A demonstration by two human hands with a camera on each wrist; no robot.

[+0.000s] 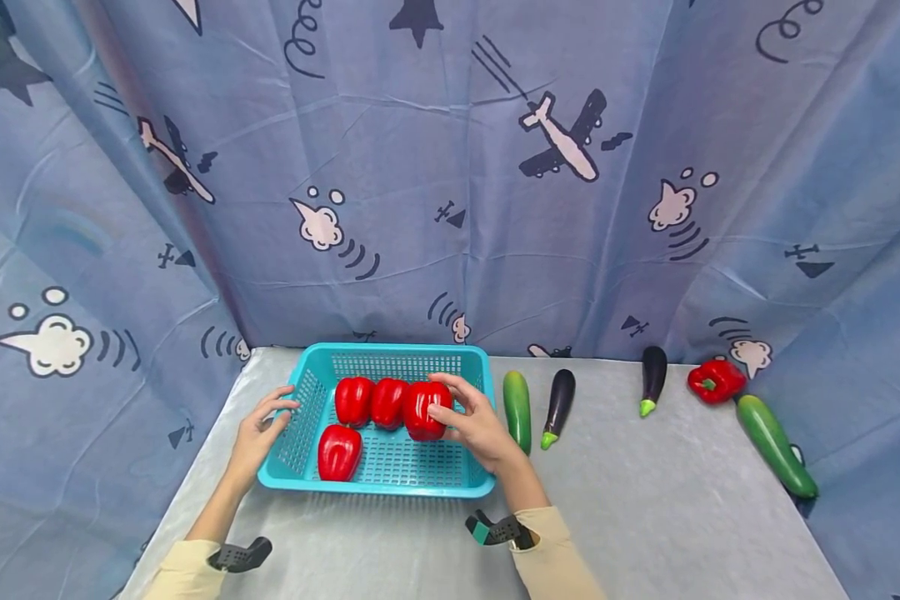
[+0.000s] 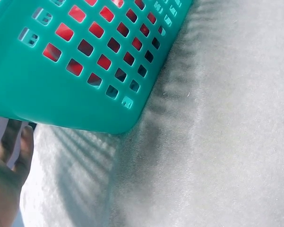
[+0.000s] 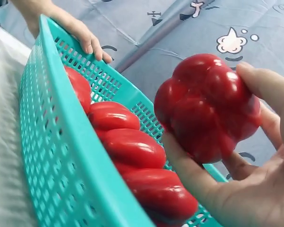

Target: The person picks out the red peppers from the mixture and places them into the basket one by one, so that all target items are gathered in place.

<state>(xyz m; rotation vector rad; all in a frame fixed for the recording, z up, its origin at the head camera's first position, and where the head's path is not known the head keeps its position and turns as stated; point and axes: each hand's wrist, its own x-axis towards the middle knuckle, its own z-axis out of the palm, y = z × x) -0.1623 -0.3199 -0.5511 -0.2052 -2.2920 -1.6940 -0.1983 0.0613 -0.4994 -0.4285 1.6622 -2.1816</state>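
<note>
My right hand [image 1: 471, 419] grips a red bell pepper [image 3: 208, 109] between thumb and fingers, held up over the right part of a turquoise plastic basket [image 1: 375, 489]. Several other red bell peppers [image 1: 339, 452] lie in the basket, most of them in a row, as the right wrist view shows. At the basket's left side is my left hand [image 1: 257, 429], its fingers bent over the rim. From the left wrist, the left hand [image 2: 9, 170] shows at the rim with its fingertips partly hidden, and red shows through the holes in the basket [image 2: 61, 99].
Right of the basket lie a green cucumber [image 1: 518, 410] and a dark eggplant [image 1: 559, 407]. Farther right are another eggplant [image 1: 653, 379], a red bell pepper [image 1: 720, 381] and a second cucumber [image 1: 776, 446] at the table edge. A blue patterned curtain [image 1: 420, 208] hangs behind the pale table [image 1: 645, 500].
</note>
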